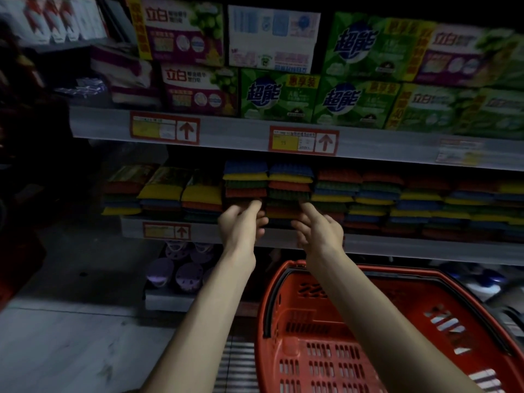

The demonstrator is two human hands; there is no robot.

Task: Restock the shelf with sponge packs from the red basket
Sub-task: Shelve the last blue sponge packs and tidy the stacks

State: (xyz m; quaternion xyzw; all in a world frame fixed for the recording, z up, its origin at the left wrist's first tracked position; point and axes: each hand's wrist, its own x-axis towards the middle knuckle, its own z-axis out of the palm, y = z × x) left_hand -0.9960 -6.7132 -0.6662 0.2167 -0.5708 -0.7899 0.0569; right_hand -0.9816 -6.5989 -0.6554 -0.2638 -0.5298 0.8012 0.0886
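Head view (only view available). Light is dim and the frame edges are blurred.

- Task items: the multicoloured sponge packs (289,185) sit in stacks, in bands of blue, yellow, green and red. They run in a row along the grey metal middle shelf (411,246). The two centre stacks stand taller than their neighbours.
- Left hand (241,225): reaches to the foot of the left centre stack. The index finger is straight with its tip touching the pack fronts, and the other fingers are loosely bent. It holds nothing that can be made out.
- Right hand (320,231): reaches to the foot of the right centre stack. The index finger is extended to the packs and the rest are relaxed and spread. It grips nothing.
- Red slotted plastic basket (340,353): sits below the shelf, under both forearms. No pack shows in the part in frame, though the arms cover some of it.
- Surroundings: green and purple detergent cartons (278,95) fill the upper shelf. Red-bordered price tags (303,141) with arrows line the shelf edges.

Judgement: the step in hand looks like seating or squaring packs already on the shelf, not fetching. The task seems near its end.

Next move, probably: press the centre stacks flush with the row using flat fingers. Then check the basket for leftovers. The tall stacks could topple if pushed low.
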